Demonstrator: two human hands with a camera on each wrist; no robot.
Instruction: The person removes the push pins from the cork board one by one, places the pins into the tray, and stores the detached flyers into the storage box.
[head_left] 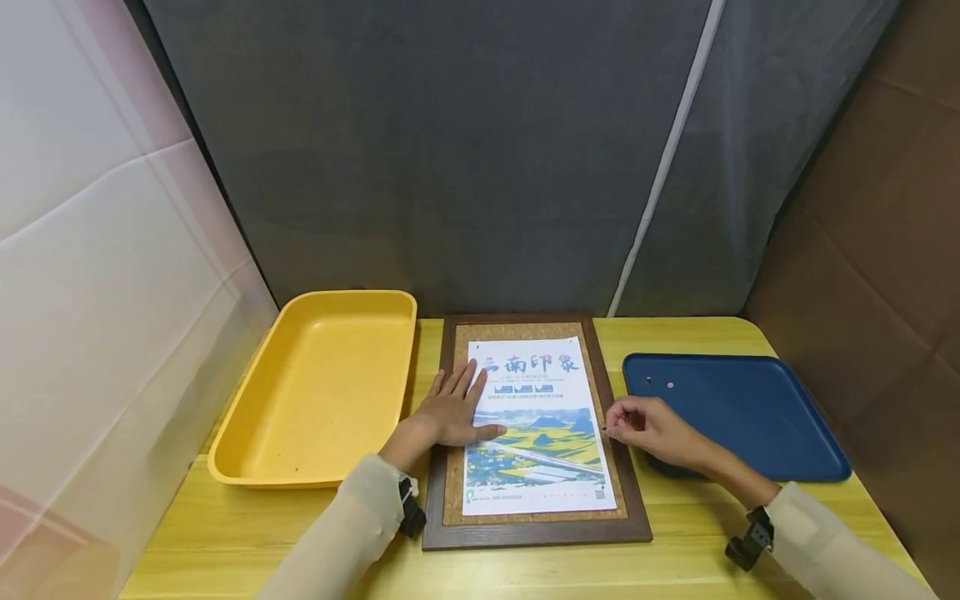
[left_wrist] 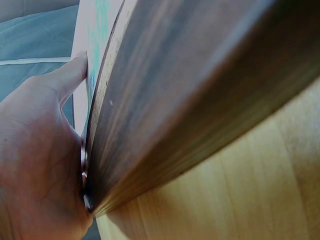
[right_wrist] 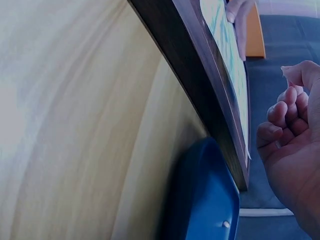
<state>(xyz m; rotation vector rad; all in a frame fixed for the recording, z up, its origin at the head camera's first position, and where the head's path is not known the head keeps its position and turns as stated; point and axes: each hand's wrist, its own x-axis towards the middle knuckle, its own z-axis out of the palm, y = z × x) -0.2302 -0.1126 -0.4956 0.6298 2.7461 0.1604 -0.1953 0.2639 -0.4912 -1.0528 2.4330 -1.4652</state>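
Note:
A printed poster [head_left: 536, 467] with a landscape picture lies on a cork board [head_left: 454, 475] in a brown wooden frame [head_left: 536, 535]. Small pins [head_left: 477, 346] show at its top corners. My left hand [head_left: 453, 410] rests with spread fingers on the poster's left side, its palm over the frame edge. Just above the frame's right side, the thumb and forefinger of my right hand [head_left: 652, 427] pinch a tiny pushpin [head_left: 604, 428], mostly hidden by the fingertips. In the right wrist view, that hand's other fingers [right_wrist: 277, 114] are curled.
A yellow tray [head_left: 315, 482] stands left of the board. To the right lies a dark blue tray [head_left: 750, 417] with a few small pins [head_left: 670, 385] in it. Grey cloth [head_left: 420, 167] hangs behind the wooden table [head_left: 240, 533], with side panels at left and right.

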